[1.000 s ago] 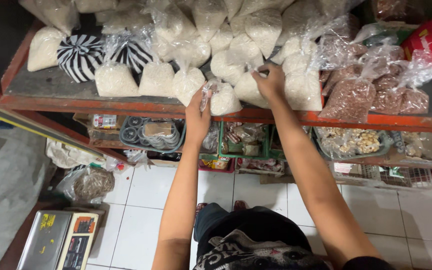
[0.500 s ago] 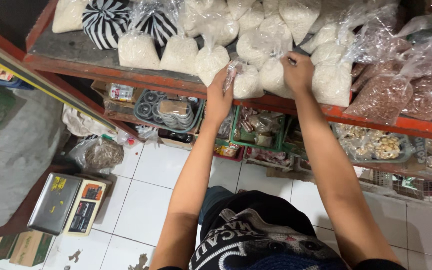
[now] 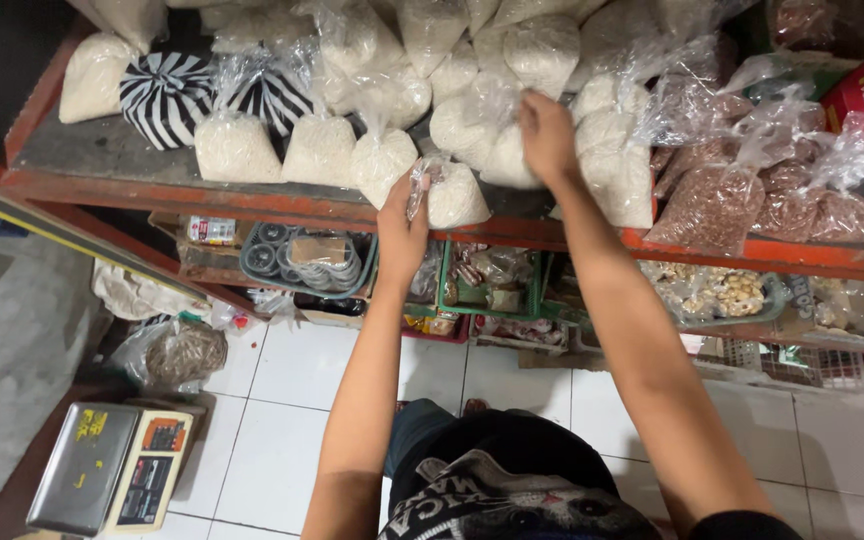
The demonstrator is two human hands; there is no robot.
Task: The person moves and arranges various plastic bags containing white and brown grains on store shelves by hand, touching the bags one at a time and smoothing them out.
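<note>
The left hand [image 3: 404, 225] grips the twisted neck of a small clear plastic bag of white grains [image 3: 454, 196], fingers pressed together around the crinkled film. The bag sits at the front edge of the orange-painted shelf [image 3: 252, 205], its rounded bulk lying just right of that hand, neck pointing left. Further back on the shelf from this bag, the right hand [image 3: 546, 135] rests with fingers curled on another plump white bag [image 3: 512, 160], touching it. Right of both, bags of brown peanuts [image 3: 710, 205] look lumpy.
</note>
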